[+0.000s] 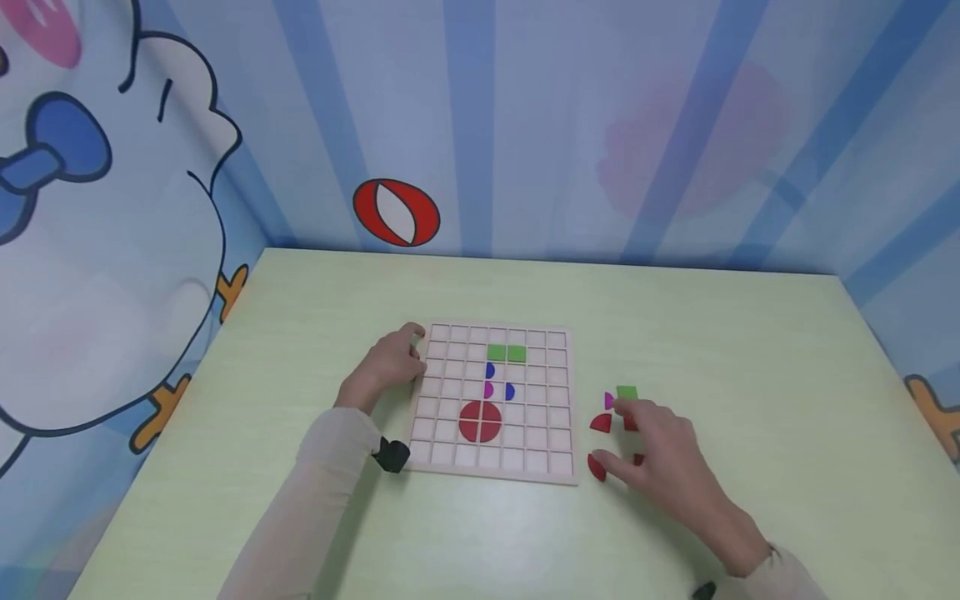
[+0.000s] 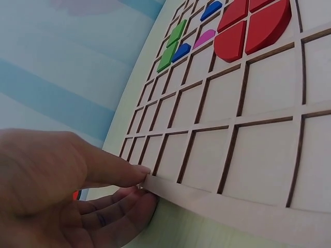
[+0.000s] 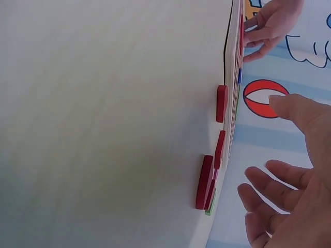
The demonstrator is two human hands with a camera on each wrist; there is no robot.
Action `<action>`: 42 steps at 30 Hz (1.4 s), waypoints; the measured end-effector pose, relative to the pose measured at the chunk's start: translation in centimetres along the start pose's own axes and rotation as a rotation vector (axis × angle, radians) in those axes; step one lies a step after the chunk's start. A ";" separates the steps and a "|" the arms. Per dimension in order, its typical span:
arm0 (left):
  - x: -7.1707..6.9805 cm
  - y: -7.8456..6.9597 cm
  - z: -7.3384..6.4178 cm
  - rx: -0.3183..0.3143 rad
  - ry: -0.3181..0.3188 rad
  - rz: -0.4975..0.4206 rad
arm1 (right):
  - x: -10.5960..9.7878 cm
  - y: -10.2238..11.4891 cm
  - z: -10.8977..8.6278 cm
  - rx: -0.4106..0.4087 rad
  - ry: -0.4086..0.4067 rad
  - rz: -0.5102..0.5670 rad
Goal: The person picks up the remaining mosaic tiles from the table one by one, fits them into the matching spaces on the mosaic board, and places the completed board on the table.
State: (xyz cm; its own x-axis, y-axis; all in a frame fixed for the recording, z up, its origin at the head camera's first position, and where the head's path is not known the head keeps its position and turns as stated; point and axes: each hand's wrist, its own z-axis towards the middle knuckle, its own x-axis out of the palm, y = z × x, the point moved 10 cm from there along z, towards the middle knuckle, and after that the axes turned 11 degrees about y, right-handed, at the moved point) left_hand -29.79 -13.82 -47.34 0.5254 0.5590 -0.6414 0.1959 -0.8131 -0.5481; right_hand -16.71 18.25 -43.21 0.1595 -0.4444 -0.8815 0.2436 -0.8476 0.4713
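A pale wooden grid board (image 1: 537, 437) lies on the table. Two green squares (image 1: 517, 354), two blue half-rounds (image 1: 510, 392), a magenta half-round (image 1: 488, 389) and red quarter-rounds (image 1: 469, 430) joined into a disc sit in its cells. My left hand (image 1: 384, 365) holds the board's left edge, its thumb (image 2: 121, 173) at the rim and fingers curled beside it. Right of the board, my right hand (image 1: 667, 454) hovers over loose pieces, thumb and fingers spread, holding nothing. Under it lie red quarter-rounds (image 1: 601, 423), a green square (image 1: 627, 392) and a small magenta piece (image 1: 608, 401); the hand partly covers some.
The light table (image 1: 675, 325) reaches back to a blue striped wall (image 1: 540, 167) with a printed red-and-white ball (image 1: 396, 212). A large cartoon figure (image 1: 105, 275) is printed on the left wall. A black wrist device (image 1: 392, 455) sits near the board's front left corner.
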 end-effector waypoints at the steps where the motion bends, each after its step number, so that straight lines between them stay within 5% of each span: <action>1: 0.0 0.0 0.0 -0.001 0.001 -0.001 | 0.1 0.1 -0.1 -0.001 0.006 -0.003; 26: -0.1 -0.1 -0.1 0.015 0.013 0.010 | 2.3 0.8 -0.7 -0.020 0.135 -0.112; 42: 0.1 0.0 -0.1 0.026 0.018 -0.003 | 2.5 1.3 -0.4 -0.046 0.122 -0.170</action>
State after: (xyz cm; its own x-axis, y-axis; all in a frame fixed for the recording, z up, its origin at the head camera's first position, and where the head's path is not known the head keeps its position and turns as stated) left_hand -29.69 -13.77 -47.30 0.5400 0.5580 -0.6301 0.1762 -0.8070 -0.5637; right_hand -15.63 16.12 -44.77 0.2260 -0.2554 -0.9401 0.3202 -0.8919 0.3193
